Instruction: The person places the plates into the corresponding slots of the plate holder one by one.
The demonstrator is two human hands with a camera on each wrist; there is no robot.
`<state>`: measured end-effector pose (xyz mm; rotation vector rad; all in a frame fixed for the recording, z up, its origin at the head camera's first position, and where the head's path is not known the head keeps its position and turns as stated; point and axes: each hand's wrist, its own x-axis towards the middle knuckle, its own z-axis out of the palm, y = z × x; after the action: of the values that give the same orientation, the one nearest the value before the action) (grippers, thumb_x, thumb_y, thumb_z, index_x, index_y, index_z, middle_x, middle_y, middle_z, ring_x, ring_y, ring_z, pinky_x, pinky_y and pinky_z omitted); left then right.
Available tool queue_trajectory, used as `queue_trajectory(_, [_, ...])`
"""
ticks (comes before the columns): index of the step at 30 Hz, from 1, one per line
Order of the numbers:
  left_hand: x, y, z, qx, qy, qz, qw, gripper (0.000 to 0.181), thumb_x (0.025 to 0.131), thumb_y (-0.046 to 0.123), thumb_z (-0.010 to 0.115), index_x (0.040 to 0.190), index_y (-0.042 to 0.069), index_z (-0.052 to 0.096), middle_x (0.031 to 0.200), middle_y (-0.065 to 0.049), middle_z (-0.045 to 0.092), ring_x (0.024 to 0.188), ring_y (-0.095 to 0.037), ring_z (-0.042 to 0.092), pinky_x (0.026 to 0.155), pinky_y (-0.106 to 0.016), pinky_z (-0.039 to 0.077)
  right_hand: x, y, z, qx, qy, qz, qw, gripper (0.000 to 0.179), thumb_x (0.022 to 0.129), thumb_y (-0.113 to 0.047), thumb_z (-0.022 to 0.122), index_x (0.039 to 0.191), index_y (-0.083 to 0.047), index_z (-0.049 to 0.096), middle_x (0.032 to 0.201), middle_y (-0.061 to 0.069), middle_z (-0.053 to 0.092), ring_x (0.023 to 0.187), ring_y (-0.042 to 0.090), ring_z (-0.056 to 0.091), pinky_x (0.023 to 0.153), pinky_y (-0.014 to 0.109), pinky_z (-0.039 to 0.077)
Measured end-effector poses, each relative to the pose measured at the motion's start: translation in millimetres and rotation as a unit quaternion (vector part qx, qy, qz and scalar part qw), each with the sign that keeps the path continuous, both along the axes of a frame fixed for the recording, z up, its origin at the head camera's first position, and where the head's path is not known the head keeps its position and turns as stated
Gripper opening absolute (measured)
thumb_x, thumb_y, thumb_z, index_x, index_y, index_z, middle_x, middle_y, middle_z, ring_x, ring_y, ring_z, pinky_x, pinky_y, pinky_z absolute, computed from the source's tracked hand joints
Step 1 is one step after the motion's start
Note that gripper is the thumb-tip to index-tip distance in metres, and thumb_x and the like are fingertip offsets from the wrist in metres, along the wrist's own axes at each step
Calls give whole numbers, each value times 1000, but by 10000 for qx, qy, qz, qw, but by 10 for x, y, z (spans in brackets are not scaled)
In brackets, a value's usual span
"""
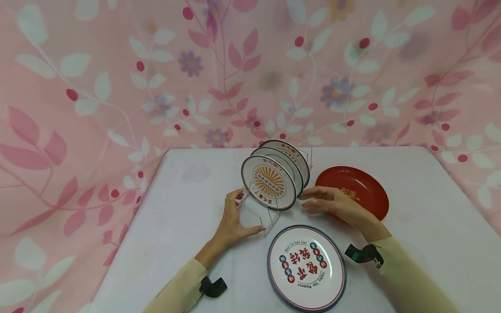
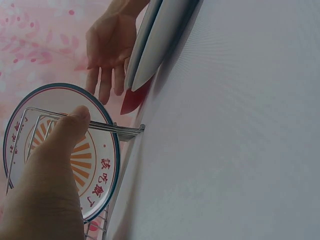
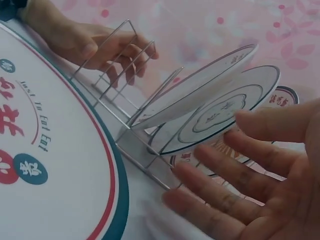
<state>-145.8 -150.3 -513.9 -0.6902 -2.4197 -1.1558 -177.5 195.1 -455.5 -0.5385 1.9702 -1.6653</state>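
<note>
Three white plates stand on edge in a silver wire plate rack [image 1: 274, 222]. The front plate [image 1: 269, 182] has a gold sunburst and red characters; it partly covers the two behind. My left hand [image 1: 231, 224] grips the rack's near end, fingers at its left side. The thumb [image 2: 70, 130] lies over the wires in the left wrist view. My right hand [image 1: 338, 204] is just right of the plates, its fingers extended. In the right wrist view the right hand's fingers [image 3: 220, 200] are spread beside a tilted plate [image 3: 215, 112], with nothing held; contact cannot be told.
A large white plate [image 1: 307, 267] with a blue rim and red characters lies flat in front of the rack. To the right, partly under the right forearm, is a red oval dish [image 1: 368, 187]. Flowered cloth [image 1: 250, 78] hangs behind the white table [image 1: 188, 195].
</note>
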Motion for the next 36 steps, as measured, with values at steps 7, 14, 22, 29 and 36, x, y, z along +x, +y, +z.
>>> queue_trajectory(7, [136, -170, -14, -38, -133, 85, 9999, 121, 59, 57, 88, 145, 0, 26, 135, -19, 39, 122, -23, 40, 97, -42, 39, 71, -229, -179, 38, -234, 462, 9987, 49, 97, -12, 59, 141, 0, 43, 131, 27, 58, 113, 41, 62, 95, 44, 52])
queue_trajectory(14, [42, -45, -39, 28, 96, -2, 10000, 119, 60, 56, 87, 145, 1, 25, 134, -19, 39, 122, -25, 40, 97, -43, 39, 98, -176, -63, 1585, 290, 1271, 9787, 39, 96, -23, 62, 132, -10, 58, 122, 8, 66, 109, 24, 61, 93, 33, 51])
queue_trajectory(22, [-43, 48, -37, 190, 113, -137, 9997, 119, 60, 55, 88, 147, 6, 24, 135, -23, 39, 124, -25, 39, 99, -43, 39, 84, -69, 19, 2137, 480, 1900, 9570, 35, 94, -20, 64, 128, -15, 62, 115, -3, 68, 101, 15, 61, 90, 25, 49])
queue_trajectory(29, [-53, 61, -57, 159, 65, -186, 9997, 120, 60, 56, 87, 147, 4, 23, 136, -22, 37, 125, -27, 39, 98, -45, 39, 81, 47, 65, 2436, 740, 2084, 9443, 31, 91, -17, 68, 122, -18, 66, 101, -4, 65, 94, 14, 53, 81, 24, 47])
queue_trajectory(36, [-44, 45, -40, 90, 26, -97, 9999, 120, 59, 55, 88, 148, 8, 22, 137, -22, 37, 126, -26, 39, 100, -42, 38, 64, 19, 34, 2236, 744, 2247, 9455, 30, 92, -18, 68, 121, -19, 66, 98, -3, 66, 91, 13, 54, 79, 23, 47])
